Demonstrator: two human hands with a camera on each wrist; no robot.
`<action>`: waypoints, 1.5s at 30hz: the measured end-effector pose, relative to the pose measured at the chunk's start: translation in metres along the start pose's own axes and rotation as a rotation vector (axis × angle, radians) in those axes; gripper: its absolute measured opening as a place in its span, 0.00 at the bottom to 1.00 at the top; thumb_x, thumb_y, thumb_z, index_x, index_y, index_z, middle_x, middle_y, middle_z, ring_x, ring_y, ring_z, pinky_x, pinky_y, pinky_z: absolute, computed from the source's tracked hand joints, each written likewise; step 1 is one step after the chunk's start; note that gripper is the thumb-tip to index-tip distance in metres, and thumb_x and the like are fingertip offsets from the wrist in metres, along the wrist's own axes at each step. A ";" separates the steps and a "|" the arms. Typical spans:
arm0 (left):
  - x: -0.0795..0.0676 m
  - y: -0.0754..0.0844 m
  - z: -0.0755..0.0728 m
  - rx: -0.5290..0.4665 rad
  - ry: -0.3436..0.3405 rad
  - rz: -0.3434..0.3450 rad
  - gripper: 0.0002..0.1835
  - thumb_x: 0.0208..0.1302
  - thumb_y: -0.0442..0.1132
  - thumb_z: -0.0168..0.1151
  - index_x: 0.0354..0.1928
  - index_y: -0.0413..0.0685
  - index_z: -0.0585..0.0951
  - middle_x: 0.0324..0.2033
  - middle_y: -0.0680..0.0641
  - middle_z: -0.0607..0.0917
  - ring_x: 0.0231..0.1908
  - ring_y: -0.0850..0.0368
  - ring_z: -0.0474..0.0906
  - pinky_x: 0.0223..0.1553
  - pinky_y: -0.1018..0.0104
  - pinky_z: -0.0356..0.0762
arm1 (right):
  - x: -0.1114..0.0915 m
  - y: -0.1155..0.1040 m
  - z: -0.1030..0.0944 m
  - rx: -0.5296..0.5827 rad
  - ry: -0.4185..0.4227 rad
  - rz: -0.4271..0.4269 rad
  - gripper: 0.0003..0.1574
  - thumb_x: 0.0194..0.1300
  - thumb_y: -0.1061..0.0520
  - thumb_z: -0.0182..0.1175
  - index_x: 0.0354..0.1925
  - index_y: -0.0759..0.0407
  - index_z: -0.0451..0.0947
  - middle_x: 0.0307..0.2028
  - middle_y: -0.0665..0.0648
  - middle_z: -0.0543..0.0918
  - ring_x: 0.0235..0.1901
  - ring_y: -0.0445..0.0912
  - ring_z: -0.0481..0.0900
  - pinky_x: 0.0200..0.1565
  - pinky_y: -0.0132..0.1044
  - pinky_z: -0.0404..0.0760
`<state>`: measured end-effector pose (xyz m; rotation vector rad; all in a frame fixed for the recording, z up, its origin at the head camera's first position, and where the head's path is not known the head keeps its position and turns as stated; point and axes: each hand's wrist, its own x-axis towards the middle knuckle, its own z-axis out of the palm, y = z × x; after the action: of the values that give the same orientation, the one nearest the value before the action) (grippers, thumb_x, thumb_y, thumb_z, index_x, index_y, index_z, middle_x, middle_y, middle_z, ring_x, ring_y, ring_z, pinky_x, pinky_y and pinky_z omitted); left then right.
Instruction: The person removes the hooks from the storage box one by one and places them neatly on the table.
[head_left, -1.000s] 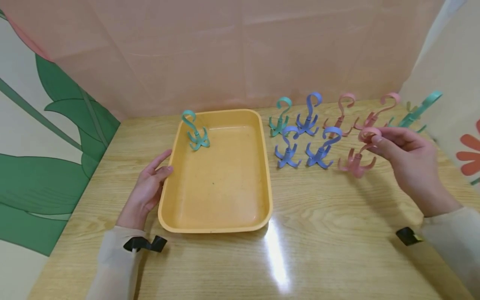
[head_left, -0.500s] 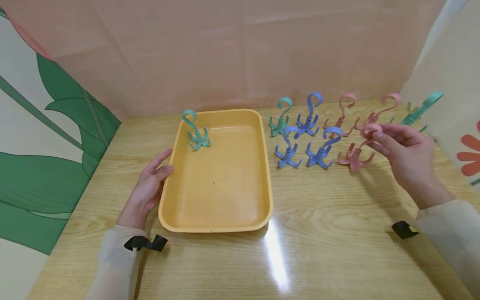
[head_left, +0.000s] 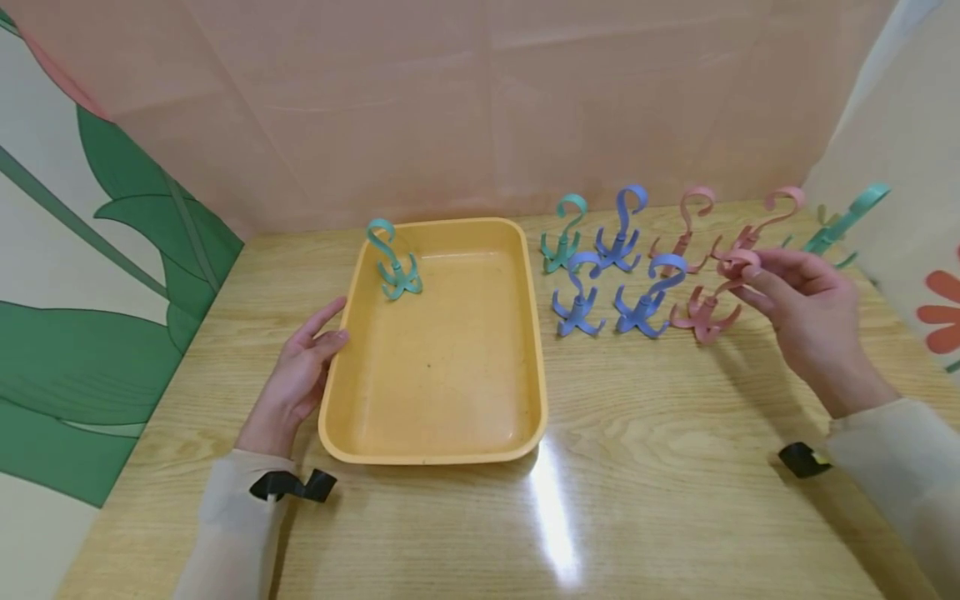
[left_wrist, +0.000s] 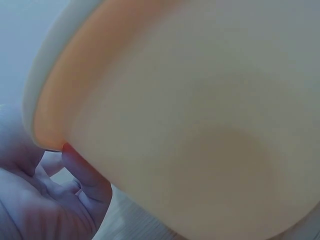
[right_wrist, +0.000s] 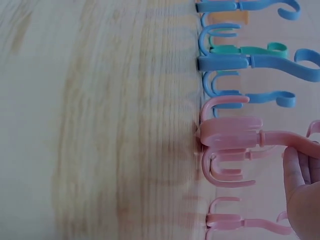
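Observation:
My right hand (head_left: pixel 810 321) pinches the curled top of a pink four-pronged hanging hook (head_left: pixel 705 318). This hook stands nearly upright at the right end of the front row, its prongs right at the tabletop in the right wrist view, where fingers (right_wrist: pixel 291 172) meet its stem. At the left side of a yellow tray (head_left: pixel 442 459), my left hand (head_left: pixel 294 379) rests with its thumb at the rim and its fingers along the outer wall. A green hook (head_left: pixel 401 279) stands inside the tray's far left corner. The left wrist view is mostly filled by the tray wall (left_wrist: pixel 150 115).
Left of the held hook stand two blue hooks, one (head_left: pixel 642 312) beside another (head_left: pixel 577 315). Behind them are a green hook (head_left: pixel 560 250), a blue hook (head_left: pixel 617 248), two pink hooks including one (head_left: pixel 682 243), and a tilted green hook (head_left: pixel 832 233). A pink sheet (head_left: pixel 450 125) hangs behind the table.
My right hand has moved slightly left and away from me with the pink hook, bringing it closer to the front blue hooks. The left hand and tray stay put.

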<state>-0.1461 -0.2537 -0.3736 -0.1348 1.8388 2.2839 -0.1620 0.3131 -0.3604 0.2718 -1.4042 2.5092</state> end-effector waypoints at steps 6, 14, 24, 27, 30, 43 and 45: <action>0.000 0.000 0.000 -0.004 0.007 -0.008 0.31 0.76 0.35 0.54 0.78 0.53 0.60 0.38 0.49 0.84 0.33 0.58 0.84 0.32 0.66 0.85 | -0.001 0.002 -0.002 0.022 -0.029 -0.023 0.17 0.66 0.81 0.52 0.54 0.82 0.73 0.45 0.70 0.86 0.45 0.57 0.86 0.47 0.47 0.83; 0.001 -0.001 0.000 -0.004 0.009 -0.001 0.31 0.77 0.35 0.54 0.78 0.52 0.60 0.38 0.50 0.84 0.33 0.58 0.84 0.33 0.66 0.84 | -0.004 0.001 -0.005 -0.020 -0.040 -0.014 0.20 0.66 0.81 0.52 0.57 0.81 0.71 0.46 0.67 0.86 0.46 0.55 0.86 0.48 0.43 0.83; 0.001 -0.001 0.000 -0.007 0.000 0.001 0.31 0.77 0.35 0.54 0.78 0.51 0.59 0.38 0.49 0.84 0.33 0.58 0.84 0.33 0.65 0.85 | -0.007 -0.009 0.014 -0.312 0.115 -0.074 0.29 0.64 0.77 0.60 0.62 0.63 0.73 0.60 0.55 0.74 0.63 0.44 0.68 0.55 0.23 0.73; 0.001 -0.001 0.000 -0.007 0.000 0.000 0.31 0.77 0.35 0.54 0.78 0.51 0.59 0.38 0.49 0.84 0.33 0.58 0.84 0.32 0.65 0.85 | -0.009 -0.013 0.028 -0.334 0.152 -0.121 0.31 0.62 0.77 0.61 0.62 0.63 0.73 0.61 0.55 0.72 0.65 0.45 0.65 0.55 0.25 0.72; 0.001 -0.001 0.000 -0.005 0.003 -0.002 0.31 0.77 0.35 0.54 0.78 0.52 0.60 0.38 0.49 0.84 0.34 0.58 0.84 0.33 0.65 0.84 | -0.013 -0.018 0.042 -0.375 0.181 -0.152 0.31 0.61 0.76 0.64 0.61 0.64 0.73 0.61 0.55 0.71 0.64 0.44 0.65 0.54 0.25 0.71; 0.002 -0.002 -0.001 -0.013 0.005 0.003 0.31 0.76 0.34 0.55 0.78 0.51 0.60 0.37 0.49 0.84 0.34 0.58 0.84 0.33 0.65 0.84 | -0.029 -0.017 0.103 -0.589 0.090 -0.295 0.32 0.56 0.76 0.64 0.59 0.64 0.75 0.60 0.58 0.73 0.60 0.48 0.68 0.64 0.34 0.60; 0.002 -0.002 -0.001 -0.014 0.004 0.002 0.31 0.76 0.34 0.54 0.78 0.52 0.60 0.37 0.49 0.84 0.33 0.58 0.84 0.33 0.65 0.84 | -0.032 -0.014 0.110 -0.548 0.034 -0.289 0.33 0.56 0.77 0.63 0.60 0.65 0.74 0.61 0.59 0.73 0.59 0.48 0.69 0.63 0.33 0.63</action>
<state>-0.1473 -0.2538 -0.3758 -0.1391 1.8264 2.2996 -0.1234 0.2218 -0.3010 0.2928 -1.8163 1.8111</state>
